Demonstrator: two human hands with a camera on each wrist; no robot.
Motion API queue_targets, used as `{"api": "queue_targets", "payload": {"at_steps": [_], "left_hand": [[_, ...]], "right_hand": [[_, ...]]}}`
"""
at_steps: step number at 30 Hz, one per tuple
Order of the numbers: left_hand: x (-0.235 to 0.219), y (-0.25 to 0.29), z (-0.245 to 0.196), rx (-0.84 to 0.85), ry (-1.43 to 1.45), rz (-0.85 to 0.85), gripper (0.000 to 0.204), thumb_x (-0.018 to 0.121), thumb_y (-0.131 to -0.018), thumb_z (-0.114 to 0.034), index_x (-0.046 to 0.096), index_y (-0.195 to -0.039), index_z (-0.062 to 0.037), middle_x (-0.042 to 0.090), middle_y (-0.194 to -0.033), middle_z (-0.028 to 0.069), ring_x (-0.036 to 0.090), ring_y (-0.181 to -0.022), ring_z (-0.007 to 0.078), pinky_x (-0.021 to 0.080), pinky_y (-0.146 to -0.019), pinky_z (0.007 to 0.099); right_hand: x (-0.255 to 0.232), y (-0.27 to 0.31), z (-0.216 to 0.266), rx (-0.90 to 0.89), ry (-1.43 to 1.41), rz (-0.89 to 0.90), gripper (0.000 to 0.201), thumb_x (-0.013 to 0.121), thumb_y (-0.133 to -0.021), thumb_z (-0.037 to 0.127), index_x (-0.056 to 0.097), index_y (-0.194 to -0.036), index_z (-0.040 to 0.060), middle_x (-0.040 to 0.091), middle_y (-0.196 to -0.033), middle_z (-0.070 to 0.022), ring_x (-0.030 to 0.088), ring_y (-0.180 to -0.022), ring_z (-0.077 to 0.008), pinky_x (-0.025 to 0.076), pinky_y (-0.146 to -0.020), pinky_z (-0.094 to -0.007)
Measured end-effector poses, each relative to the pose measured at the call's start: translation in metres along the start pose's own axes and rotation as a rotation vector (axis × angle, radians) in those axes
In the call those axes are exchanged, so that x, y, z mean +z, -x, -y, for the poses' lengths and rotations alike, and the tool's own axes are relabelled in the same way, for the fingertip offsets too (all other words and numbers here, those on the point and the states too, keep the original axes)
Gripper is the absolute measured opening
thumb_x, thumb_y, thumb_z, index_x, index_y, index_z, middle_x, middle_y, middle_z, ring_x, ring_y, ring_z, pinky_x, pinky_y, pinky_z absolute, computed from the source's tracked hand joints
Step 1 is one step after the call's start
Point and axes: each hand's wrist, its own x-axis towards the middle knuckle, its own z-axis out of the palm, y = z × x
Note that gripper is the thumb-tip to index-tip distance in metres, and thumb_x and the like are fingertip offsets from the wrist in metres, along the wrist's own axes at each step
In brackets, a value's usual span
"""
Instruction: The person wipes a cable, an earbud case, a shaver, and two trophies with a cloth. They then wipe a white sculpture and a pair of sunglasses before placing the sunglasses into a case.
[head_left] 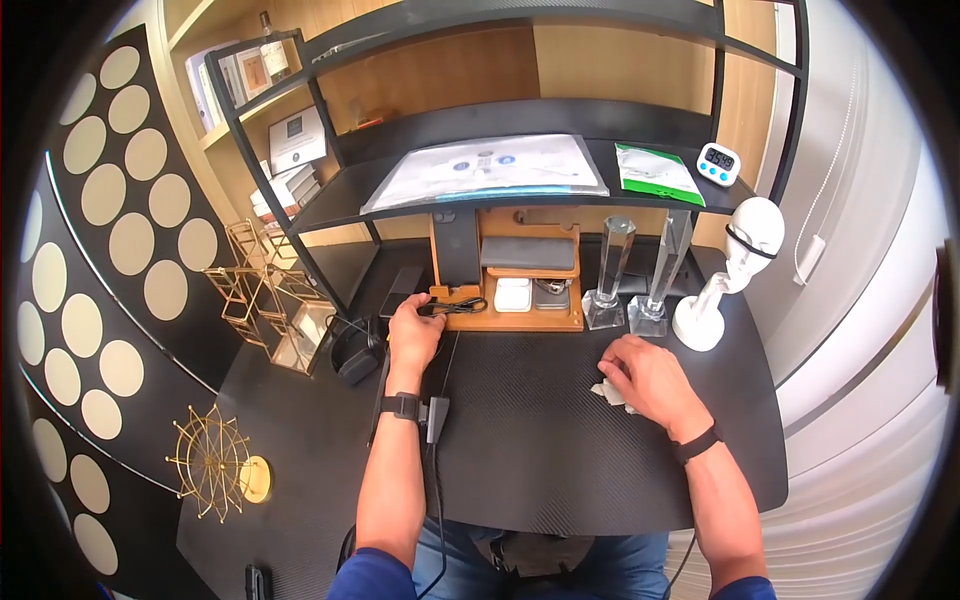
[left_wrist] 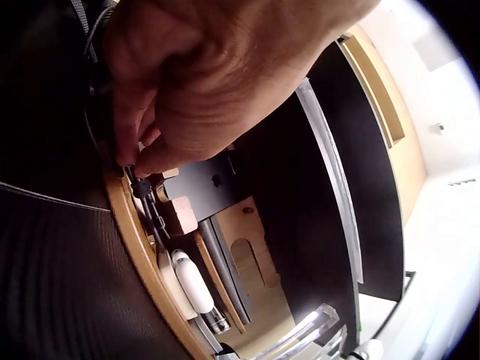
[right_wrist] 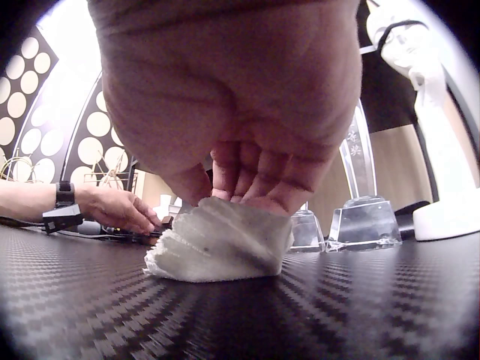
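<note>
In the left wrist view my left hand [left_wrist: 202, 90] pinches a bundled black cable [left_wrist: 146, 196] between thumb and fingers. The cable lies along the left front of a wooden desk organizer [head_left: 470, 322]. A white earbud case [head_left: 514, 295] sits in the organizer's tray, to the right of the cable. Farther right, my right hand [head_left: 648, 378] holds a crumpled, greyish-white tissue [right_wrist: 217, 244] with curled fingers. The lower edge of the tissue is right at the textured black desktop [head_left: 540, 430].
Two crystal trophies [head_left: 609, 270] and a white mannequin head [head_left: 755, 235] stand at the back right. Black headphones [head_left: 356, 352] lie beside my left hand, with a gold Ferris wheel ornament [head_left: 222, 462] farther left. A black shelf [head_left: 350, 205] carrying papers spans the back.
</note>
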Motion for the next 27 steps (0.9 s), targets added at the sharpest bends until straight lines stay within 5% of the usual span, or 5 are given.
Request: {"api": "queue_targets", "payload": {"at_steps": [9,15,23,27], "left_hand": [[-0.002,0.005,-0.011,0.072,-0.116,-0.02,0.08,0.096,-0.081,-0.019,0.061,-0.149,0.0064,0.073,-0.142,0.0225,0.079,-0.097,0.0222,0.062,-0.093,0.0366],[-0.002,0.002,0.001,0.085,-0.243,0.048,0.081,0.095,-0.079,-0.017,0.061,-0.149,0.0057,0.072,-0.143,0.0234,0.079,-0.103,0.0288,0.06,-0.099,0.0388],[-0.009,0.009,-0.007,0.07,-0.171,0.108,0.06,0.079,-0.086,0.003,0.065,-0.144,-0.0003,0.072,-0.143,0.0191,0.066,-0.137,0.0356,0.052,-0.117,0.0433],[-0.008,0.008,-0.006,0.068,-0.246,0.067,0.064,0.083,-0.084,0.001,0.065,-0.145,0.0002,0.074,-0.14,0.0168,0.068,-0.134,0.0342,0.052,-0.116,0.0424]], "right_hand": [[0.001,0.0,-0.002,-0.003,0.002,0.007,0.019,0.071,-0.102,0.019,0.075,-0.099,0.0004,0.071,-0.095,-0.0146,0.073,-0.089,-0.0392,0.058,-0.081,-0.049],[0.0,0.0,0.0,0.018,0.005,0.038,0.02,0.071,-0.103,0.02,0.075,-0.1,0.0007,0.072,-0.097,-0.0149,0.073,-0.09,-0.0393,0.058,-0.082,-0.0489],[-0.001,-0.001,0.0,0.019,0.014,0.046,0.019,0.071,-0.103,0.02,0.075,-0.101,0.0017,0.072,-0.098,-0.0152,0.073,-0.09,-0.0403,0.058,-0.081,-0.0494],[0.001,0.0,0.0,0.016,-0.003,0.044,0.018,0.071,-0.102,0.019,0.075,-0.1,0.0021,0.072,-0.098,-0.0148,0.073,-0.09,-0.0401,0.058,-0.081,-0.0491]]}}
